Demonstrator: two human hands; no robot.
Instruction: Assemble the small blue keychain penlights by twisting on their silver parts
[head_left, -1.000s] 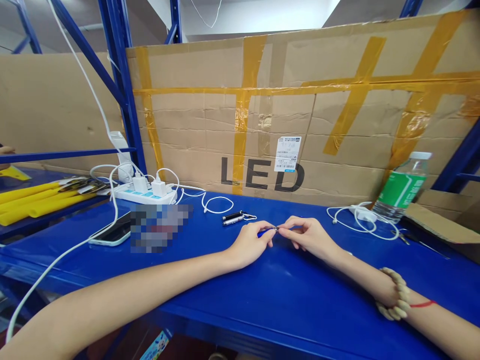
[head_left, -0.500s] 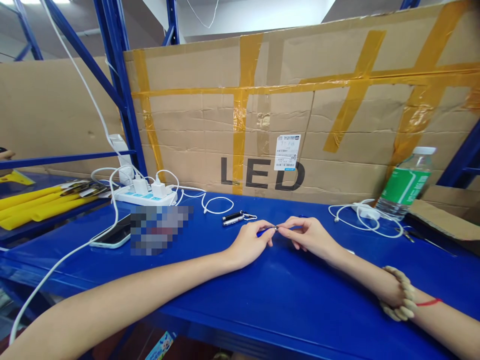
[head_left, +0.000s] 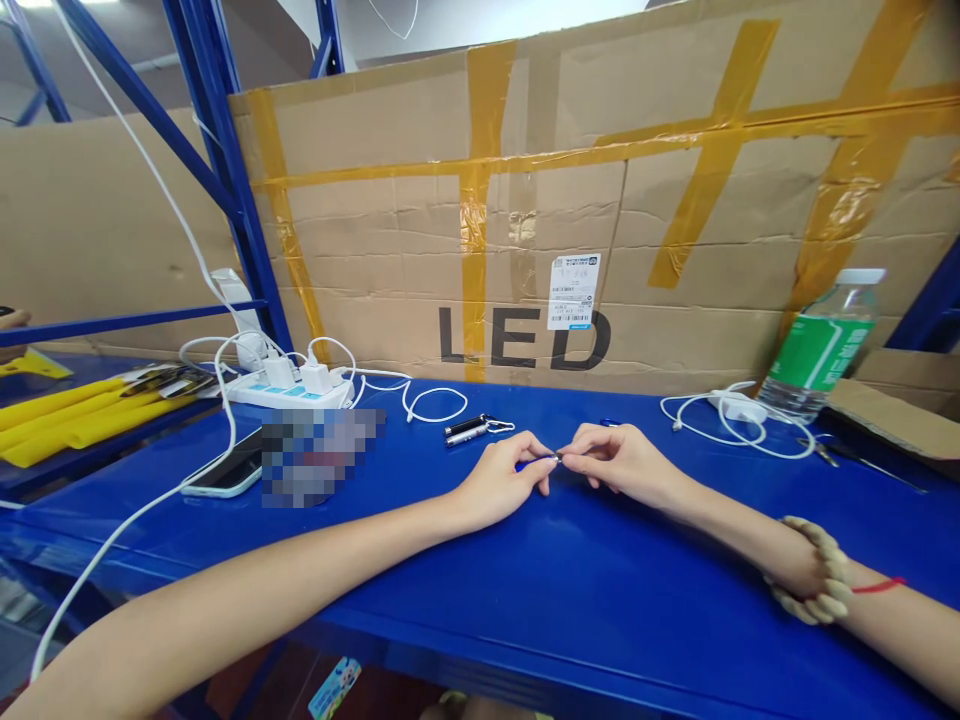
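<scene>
Above the blue table (head_left: 540,580), my left hand (head_left: 502,482) pinches a slim blue pen-like piece (head_left: 529,463) with a small metallic tip. My right hand (head_left: 628,465) meets it from the other side, thumb and forefinger closed at that tip. The two hands' fingertips nearly touch, and most of the piece is hidden by them. Just behind my right hand a small blue part (head_left: 610,422) lies on the table, partly covered. Left of the hands lie a black and a silver small cylinder (head_left: 466,432) with a carabiner clip (head_left: 501,426).
A power strip (head_left: 289,390) with white chargers and cables stands back left, near a phone (head_left: 229,475) and yellow-handled items (head_left: 90,415). To the right are a coiled white cable (head_left: 739,415), a green-labelled bottle (head_left: 821,350) and tweezers (head_left: 889,470). A large taped cardboard box (head_left: 375,270) walls the back.
The camera view has shifted slightly. My right hand has moved a little to the right, with its fingers still at the metallic tip. The left hand keeps its pinch.
</scene>
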